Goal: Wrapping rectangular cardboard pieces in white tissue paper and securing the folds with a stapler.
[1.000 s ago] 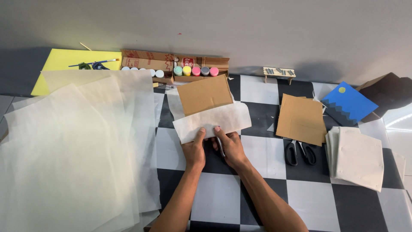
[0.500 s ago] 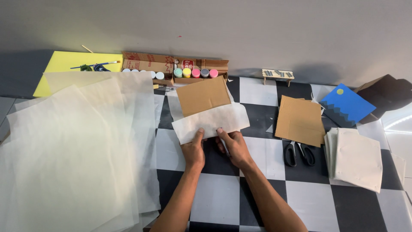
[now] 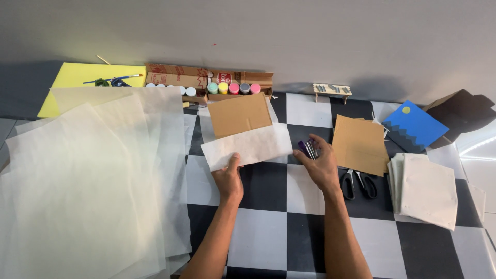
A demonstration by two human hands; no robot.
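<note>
My left hand (image 3: 228,176) pinches the near edge of a brown cardboard piece (image 3: 238,113) whose lower part is wrapped in white translucent paper (image 3: 248,145); it lies flat on the checkered floor. My right hand (image 3: 320,164) is off to the right of it, closed around a small purple and silver tool (image 3: 307,148), which looks like a stapler. A second brown cardboard sheet (image 3: 359,143) lies just right of that hand, with black scissors (image 3: 357,183) below it.
Large translucent paper sheets (image 3: 88,175) spread over the left. A cardboard box of paint pots (image 3: 227,87) and a yellow sheet (image 3: 77,77) sit by the wall. A stack of wrapped white pieces (image 3: 426,188), a blue card (image 3: 413,126) and dark cardboard (image 3: 460,108) lie right.
My right hand has left the paper's near edge, moved right and now holds the small purple tool. My left hand stays on the paper edge.
</note>
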